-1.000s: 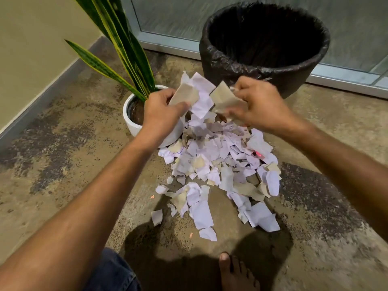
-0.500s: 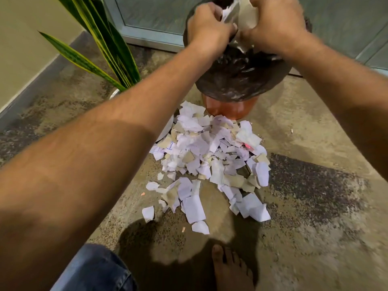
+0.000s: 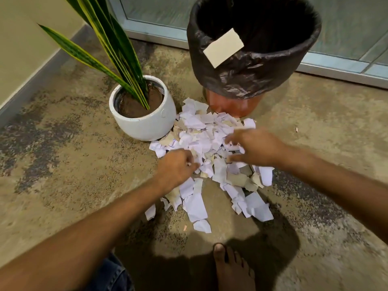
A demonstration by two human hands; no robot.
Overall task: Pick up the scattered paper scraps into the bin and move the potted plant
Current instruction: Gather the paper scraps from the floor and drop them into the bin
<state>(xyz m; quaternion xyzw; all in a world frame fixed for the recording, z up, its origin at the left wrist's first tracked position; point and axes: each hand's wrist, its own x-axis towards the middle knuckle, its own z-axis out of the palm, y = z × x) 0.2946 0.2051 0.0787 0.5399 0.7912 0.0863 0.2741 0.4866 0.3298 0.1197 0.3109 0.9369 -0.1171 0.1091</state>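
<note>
A heap of torn white and tan paper scraps (image 3: 210, 133) lies on the floor between the pot and the bin. The bin (image 3: 247, 80), orange with a black liner, stands behind the heap; one tan scrap (image 3: 223, 47) rests across its near rim. The potted plant (image 3: 144, 114), long striped leaves in a white pot, stands left of the heap, touching it. My left hand (image 3: 176, 166) is down on the heap's left side, fingers curled into scraps. My right hand (image 3: 252, 147) rests on the right side, fingers spread over the paper.
A glass door with a metal frame (image 3: 336, 66) runs behind the bin. A wall with a grey skirting (image 3: 37, 74) closes the left side. My bare foot (image 3: 231, 267) and a denim-covered knee (image 3: 111, 276) are at the bottom, near the closest scraps.
Both hands lifted a handful of scraps to the bin, let it go, and came back down onto the heap. A tan scrap now lies on the bin's rim.
</note>
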